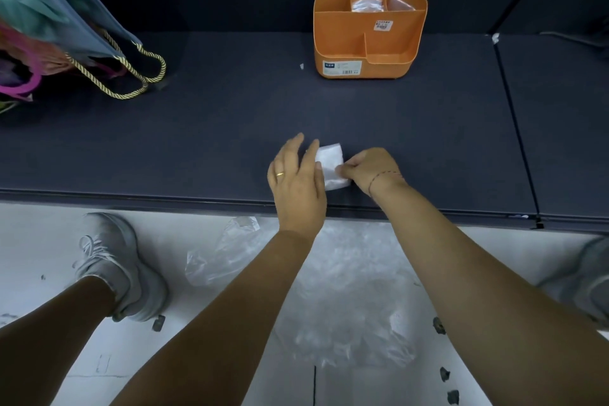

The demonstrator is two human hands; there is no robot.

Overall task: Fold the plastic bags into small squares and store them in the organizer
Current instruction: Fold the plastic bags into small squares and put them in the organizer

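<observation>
At the near edge of the dark matte surface (pixel 197 142), the left hand (pixel 298 181) is laid flat, fingers straight, against the folded plastic bag (pixel 331 163). It's thin crinkly film, squarish, with its right edge pinched by the right hand (pixel 370 171). The rigid orange organizer (pixel 342 39) is parked well ahead, nearer the right hand tbh.

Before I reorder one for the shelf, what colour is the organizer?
Orange, with white labels; the head view shows it clearly.
</observation>
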